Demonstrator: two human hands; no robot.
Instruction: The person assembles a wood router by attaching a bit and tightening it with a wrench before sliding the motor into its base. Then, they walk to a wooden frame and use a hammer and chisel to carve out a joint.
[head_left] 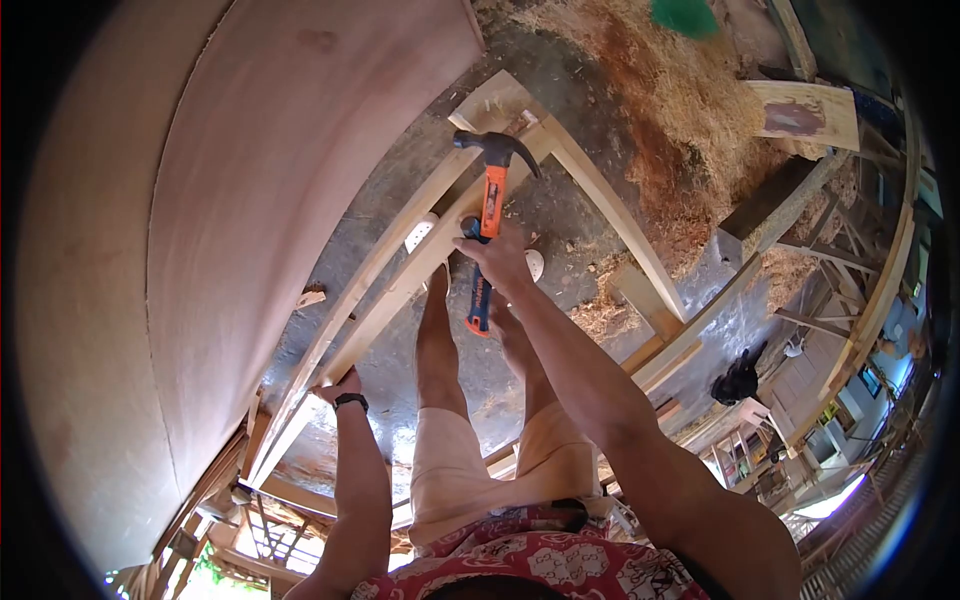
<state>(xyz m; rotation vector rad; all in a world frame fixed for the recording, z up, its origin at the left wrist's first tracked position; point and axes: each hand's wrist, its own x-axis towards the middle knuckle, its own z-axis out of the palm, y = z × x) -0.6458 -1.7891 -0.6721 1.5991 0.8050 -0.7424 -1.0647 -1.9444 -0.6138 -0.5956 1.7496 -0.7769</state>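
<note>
My right hand (500, 258) is closed around the handle of a claw hammer (493, 195), which has a black head and an orange and dark blue grip. The hammer is raised, its head up and overlapping the corner of a wooden frame (610, 215) in the view. My left hand (338, 388), with a dark band at the wrist, grips the near end of a long pale wooden board (400, 285). Its fingers are partly hidden by the wood. Another long board (375, 262) runs alongside on the left.
A large smooth wooden panel (300, 130) fills the left side. Sawdust and shavings (690, 110) cover the floor at upper right. A thick timber block (775, 205) and a dark animal-like shape (738, 378) lie to the right. My feet stand among the frame pieces.
</note>
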